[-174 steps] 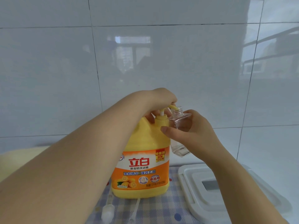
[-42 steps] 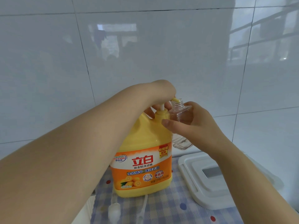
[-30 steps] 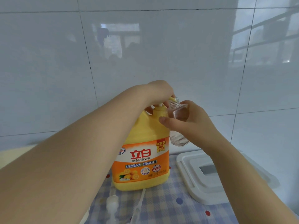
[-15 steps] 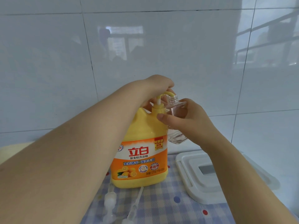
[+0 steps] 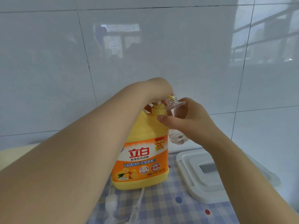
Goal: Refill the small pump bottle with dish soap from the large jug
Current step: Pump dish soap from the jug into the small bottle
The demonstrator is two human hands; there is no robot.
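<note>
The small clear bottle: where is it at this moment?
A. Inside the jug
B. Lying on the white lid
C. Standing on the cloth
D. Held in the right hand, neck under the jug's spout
D: the right hand holds the bottle up against the jug, neck at the spout.

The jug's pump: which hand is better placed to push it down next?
Probably the left hand: it already rests on the jug's pump. The right hand is busy holding the small clear bottle under the spout.

A checked cloth point(image 5: 163, 206) carries the yellow jug point(image 5: 142, 160) under the left hand point(image 5: 155, 89), a white lid point(image 5: 208, 180) beneath the right forearm, and a loose pump point(image 5: 111, 202).
</note>
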